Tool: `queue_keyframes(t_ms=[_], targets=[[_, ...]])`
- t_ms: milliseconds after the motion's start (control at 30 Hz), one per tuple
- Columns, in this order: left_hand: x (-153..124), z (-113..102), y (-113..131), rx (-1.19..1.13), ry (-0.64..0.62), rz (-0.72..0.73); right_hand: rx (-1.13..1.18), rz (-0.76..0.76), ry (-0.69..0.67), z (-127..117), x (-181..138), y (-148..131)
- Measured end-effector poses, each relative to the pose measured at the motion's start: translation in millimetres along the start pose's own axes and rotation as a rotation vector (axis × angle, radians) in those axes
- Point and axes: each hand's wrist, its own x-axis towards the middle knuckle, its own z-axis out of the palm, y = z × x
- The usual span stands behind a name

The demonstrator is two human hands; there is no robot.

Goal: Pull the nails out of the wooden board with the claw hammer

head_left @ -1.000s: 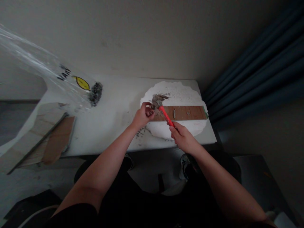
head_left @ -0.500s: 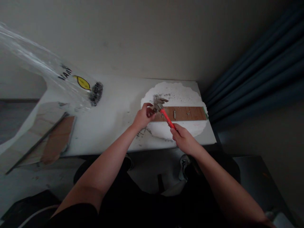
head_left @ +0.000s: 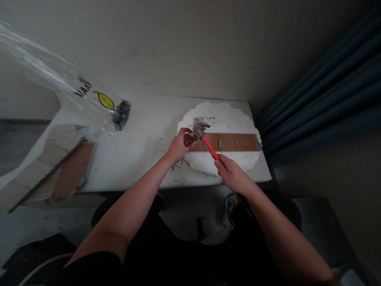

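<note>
My right hand [head_left: 228, 169] is wrapped round the red handle of a claw hammer [head_left: 211, 148]. The metal head lies over the left part of a brown wooden board [head_left: 242, 142], close to my left fingers. My left hand [head_left: 182, 143] is at the board's left end, its thumb and fingers curled together; what they pinch, if anything, is too small to make out. A small metal piece [head_left: 220, 143] and a grey bit [head_left: 237, 142] rest on the board. Beneath it is a white, ragged-edged round sheet [head_left: 229, 115] strewn with dark crumbs.
Thin nail-like pieces [head_left: 177, 164] lie left of the sheet on the white table [head_left: 143, 155]. A clear plastic bag [head_left: 98, 99] with dark contents at its end is at the left. Broken boards [head_left: 74, 171] overhang the front left edge. A dark curtain [head_left: 324, 79] hangs at the right.
The view has shifted very slightly. Both hands and the hammer hold nearly the same position over the board.
</note>
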Motion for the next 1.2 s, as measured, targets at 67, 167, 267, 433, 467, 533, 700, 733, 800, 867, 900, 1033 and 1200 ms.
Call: queue_keyframes(t_ms=[67, 167, 267, 433, 467, 533, 700, 733, 800, 867, 900, 1033, 1200], targets=[[-0.1, 0.0, -1.7, 0.000, -0.004, -0.003, 0.035, 0.010, -0.015, -0.9, 0.4, 0.6], [0.4, 0.7, -5.3, -0.023, -0.001, 0.001, 0.082, 0.002, -0.007, -1.1, 0.8, 0.5], [1.1, 1.4, -7.0, 0.001, 0.003, -0.002, 0.017, -0.009, -0.012, 0.1, 0.9, -0.3], [1.1, 1.4, -4.3, -0.017, 0.003, -0.003, 0.012, -0.032, 0.009, -0.1, 0.0, -3.0], [0.9, 1.2, -3.6, -0.012, 0.001, -0.006, 0.001, -0.027, 0.003, -0.5, -0.3, -3.4], [0.7, 1.0, -2.6, 0.008, 0.004, -0.012, -0.022, -0.008, -0.009, -0.9, -0.8, -3.9], [0.7, 1.1, -2.5, -0.026, 0.001, -0.001, -0.002, -0.030, 0.015, -0.5, -2.1, -3.5], [0.8, 1.1, -2.5, -0.028, -0.004, -0.004, -0.010, -0.030, 0.015, -0.3, -2.0, -3.3], [1.2, 1.3, -2.7, -0.017, -0.001, -0.015, -0.037, -0.012, 0.006, 0.2, -1.2, -3.1], [1.5, 1.7, -3.2, -0.019, 0.005, -0.016, -0.042, -0.006, -0.005, 0.4, -0.1, -3.5], [1.7, 1.8, -3.5, -0.030, 0.002, -0.013, -0.032, -0.012, 0.001, 0.3, 0.4, -3.9], [1.8, 2.4, -4.7, -0.070, -0.021, -0.009, -0.023, -0.026, 0.028, 0.0, 1.2, -4.4], [2.2, 3.3, -6.4, -0.057, -0.003, -0.013, -0.021, -0.027, 0.000, 2.1, 0.8, -2.6]])
